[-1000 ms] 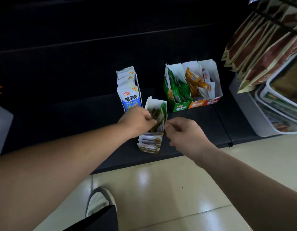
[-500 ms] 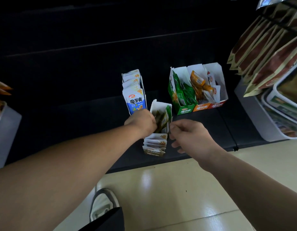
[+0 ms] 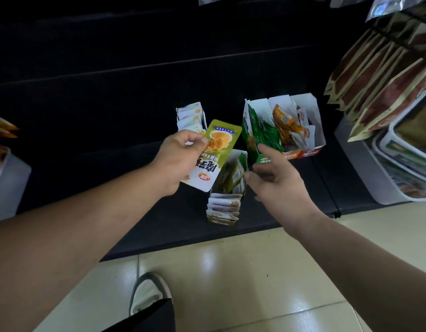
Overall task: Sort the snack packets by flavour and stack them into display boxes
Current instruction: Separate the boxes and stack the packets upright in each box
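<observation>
My left hand (image 3: 178, 159) grips an olive-green snack packet (image 3: 215, 152), lifted above the olive display box (image 3: 225, 200) that lies on the dark shelf with several packets in it. My right hand (image 3: 276, 185) hovers open beside that box, fingers spread, near the green display box (image 3: 251, 140). To the right of the green box stand an orange box (image 3: 289, 154) and a red box (image 3: 311, 149), each with packets. A blue-and-white box (image 3: 190, 116) of packets stands behind my left hand, partly hidden.
The dark shelf (image 3: 111, 188) has a front edge over a pale tiled floor (image 3: 255, 271). White bins (image 3: 386, 178) and hanging brown bags (image 3: 374, 75) crowd the right. A grey bin (image 3: 8, 183) sits at the left. My shoe (image 3: 149, 293) is below.
My left hand has pulled an olive-green packet up out of the olive box. My right hand has opened and drawn slightly right. The view has shifted.
</observation>
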{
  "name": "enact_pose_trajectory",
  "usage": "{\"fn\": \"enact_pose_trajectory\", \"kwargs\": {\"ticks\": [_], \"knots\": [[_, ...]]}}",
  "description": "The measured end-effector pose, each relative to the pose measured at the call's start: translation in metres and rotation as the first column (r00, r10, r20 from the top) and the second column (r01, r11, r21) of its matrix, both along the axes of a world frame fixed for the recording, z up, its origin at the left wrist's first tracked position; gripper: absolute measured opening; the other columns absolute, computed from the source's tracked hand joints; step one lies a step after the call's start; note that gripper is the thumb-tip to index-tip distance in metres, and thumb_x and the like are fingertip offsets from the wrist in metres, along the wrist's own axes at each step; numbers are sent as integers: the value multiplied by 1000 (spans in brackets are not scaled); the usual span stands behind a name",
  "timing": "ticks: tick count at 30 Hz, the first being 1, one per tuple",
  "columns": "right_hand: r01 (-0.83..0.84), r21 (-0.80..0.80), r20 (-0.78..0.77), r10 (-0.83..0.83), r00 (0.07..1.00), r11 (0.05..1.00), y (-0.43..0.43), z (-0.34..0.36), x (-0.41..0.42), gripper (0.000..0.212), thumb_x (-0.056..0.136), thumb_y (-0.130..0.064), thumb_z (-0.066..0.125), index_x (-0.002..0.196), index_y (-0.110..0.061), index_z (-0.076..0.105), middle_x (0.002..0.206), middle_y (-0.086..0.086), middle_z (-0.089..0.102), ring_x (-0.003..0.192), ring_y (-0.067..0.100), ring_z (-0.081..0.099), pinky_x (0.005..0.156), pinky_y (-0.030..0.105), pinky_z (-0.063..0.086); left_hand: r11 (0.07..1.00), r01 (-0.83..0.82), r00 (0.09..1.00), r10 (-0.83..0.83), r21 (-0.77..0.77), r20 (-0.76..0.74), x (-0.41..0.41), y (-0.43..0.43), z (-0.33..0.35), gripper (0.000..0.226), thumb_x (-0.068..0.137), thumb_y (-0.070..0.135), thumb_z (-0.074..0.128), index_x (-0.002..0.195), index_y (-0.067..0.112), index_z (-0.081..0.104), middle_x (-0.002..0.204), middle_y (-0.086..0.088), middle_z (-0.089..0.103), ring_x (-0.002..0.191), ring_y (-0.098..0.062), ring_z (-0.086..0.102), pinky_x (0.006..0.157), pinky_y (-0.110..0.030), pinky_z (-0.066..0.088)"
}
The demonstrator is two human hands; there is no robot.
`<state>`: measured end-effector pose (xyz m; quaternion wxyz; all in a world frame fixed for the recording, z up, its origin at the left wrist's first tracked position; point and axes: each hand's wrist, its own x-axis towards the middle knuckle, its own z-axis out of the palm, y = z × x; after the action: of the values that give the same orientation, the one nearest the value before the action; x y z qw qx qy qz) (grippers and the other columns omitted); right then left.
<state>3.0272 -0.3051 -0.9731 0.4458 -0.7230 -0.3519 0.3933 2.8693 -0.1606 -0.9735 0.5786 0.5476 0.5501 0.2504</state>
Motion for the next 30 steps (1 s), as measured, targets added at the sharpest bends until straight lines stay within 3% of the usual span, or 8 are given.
{"fn": "enact_pose_trajectory", "kwargs": {"ticks": [3,7,10,14,18,22,28,30], "knots": [[-43,25,77,41,996,999,1,2,-2,80,94,-13,77,155,-43,37,127,-11,61,93,2,68,72,13,56,946,-25,966,106,-323,237,4,-4,5,21,103,19,64,121,9,66,111,-14,78,85,-22,78,65,-35,63],[-40,14,-19,40,999,999,6,11,-6,53,75,-34,92,121,-32,65,106,-7,74,94,5,71,76,21,57,888,-62,866,275,-456,417,16,-10,9,23,103,9,61,125,5,64,105,-13,80,88,-23,79,64,-36,64],[-2,119,-69,10,998,993,7,14,-9,31,83,-31,87,110,-28,73,102,-5,78,95,10,73,82,33,63,882,-23,860,257,-470,440,21,-18,7,19,101,11,64,120,7,65,107,-14,79,92,-25,79,69,-37,65],[188,164,-131,-168,977,968,11,15,0,9,101,-16,67,106,-23,68,98,-2,78,94,22,75,82,51,63,962,65,995,-42,-266,92,20,-33,1,23,94,32,76,103,12,69,93,-8,78,76,-19,76,64,-34,61],[144,149,-10,-144,990,978,11,11,6,9,101,-16,63,99,-25,63,97,4,76,95,31,73,80,59,61,999,38,995,-37,1,-96,9,-27,-7,19,90,21,81,103,16,68,90,-4,75,69,-14,72,58,-27,60],[83,126,128,-99,987,989,11,9,8,7,104,-21,61,101,-28,60,96,-4,75,84,12,75,70,46,65,967,252,951,-253,-27,-180,-5,-22,-13,23,90,9,78,107,21,69,93,0,75,80,-11,73,64,-26,59],[-44,29,203,37,978,999,14,-10,3,9,103,-19,61,97,-26,62,86,-2,73,81,16,73,73,43,65,925,380,888,-361,12,-284,-18,-24,-29,26,88,15,80,107,30,71,97,3,70,84,-9,67,70,-21,51],[-91,-34,225,97,969,995,12,-19,-2,10,102,-18,60,98,-25,65,86,-2,72,77,14,70,66,26,62,903,430,869,-415,-4,-270,-20,-23,-30,19,94,14,74,98,32,74,90,12,71,81,2,67,65,-12,48]]}}
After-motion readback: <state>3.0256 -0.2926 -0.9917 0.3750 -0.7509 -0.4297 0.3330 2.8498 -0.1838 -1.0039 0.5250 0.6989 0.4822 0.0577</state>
